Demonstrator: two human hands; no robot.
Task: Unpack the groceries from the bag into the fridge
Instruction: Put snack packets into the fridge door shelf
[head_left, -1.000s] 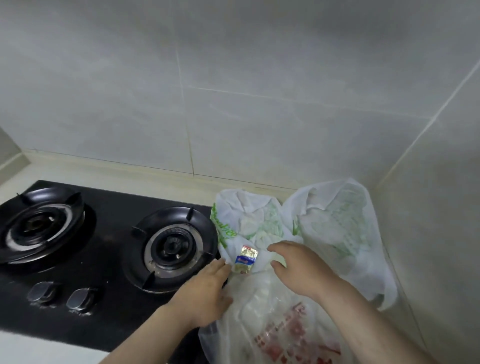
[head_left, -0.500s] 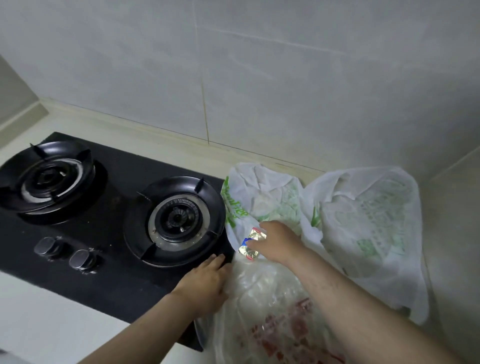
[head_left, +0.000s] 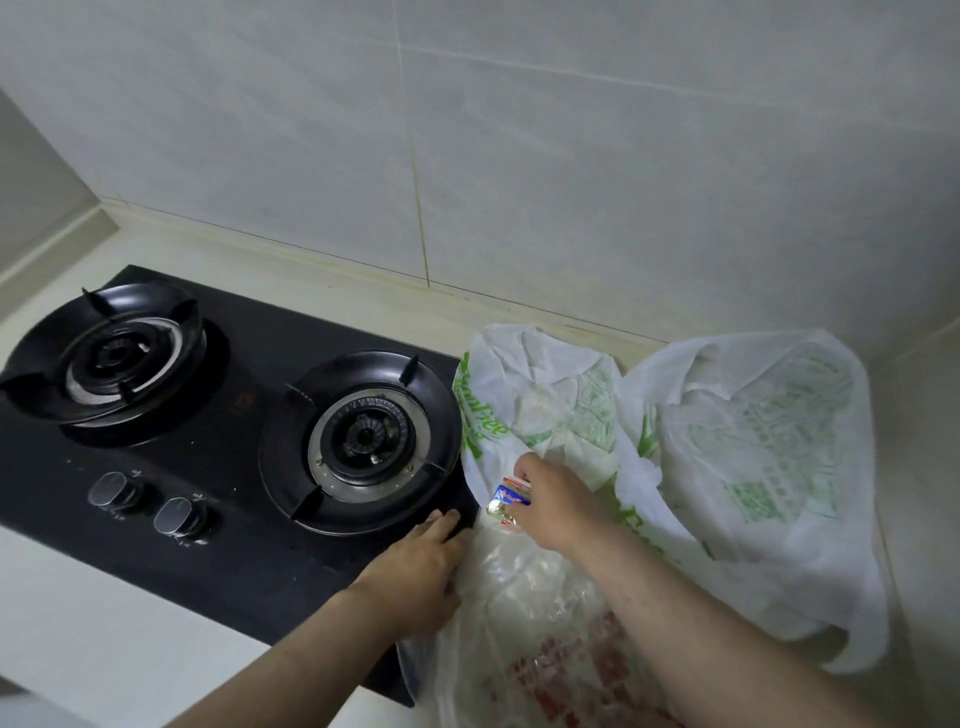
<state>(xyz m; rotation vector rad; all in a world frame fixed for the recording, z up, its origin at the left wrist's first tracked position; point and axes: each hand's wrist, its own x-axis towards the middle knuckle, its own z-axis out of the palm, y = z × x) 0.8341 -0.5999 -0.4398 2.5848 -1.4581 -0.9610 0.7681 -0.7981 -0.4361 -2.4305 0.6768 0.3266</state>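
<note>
A clear plastic bag with red print (head_left: 545, 639) lies on the counter at the lower right. Behind it stand two white bags with green print (head_left: 737, 457). My right hand (head_left: 561, 504) grips a small gold, blue and red foil packet (head_left: 506, 501) just above the clear bag's top. My left hand (head_left: 415, 571) rests flat with straight fingers against the clear bag's left side, at the stove's edge. The fridge is not in view.
A black two-burner gas stove (head_left: 239, 499) fills the counter to the left, its right burner (head_left: 363, 441) close to the bags and two knobs (head_left: 145, 504) at the front. Tiled walls close off the back and right.
My right hand moved onto the foil packet and closed round it, lifting it slightly from the bag. The left hand stayed against the bag. The camera tilted down and closer.
</note>
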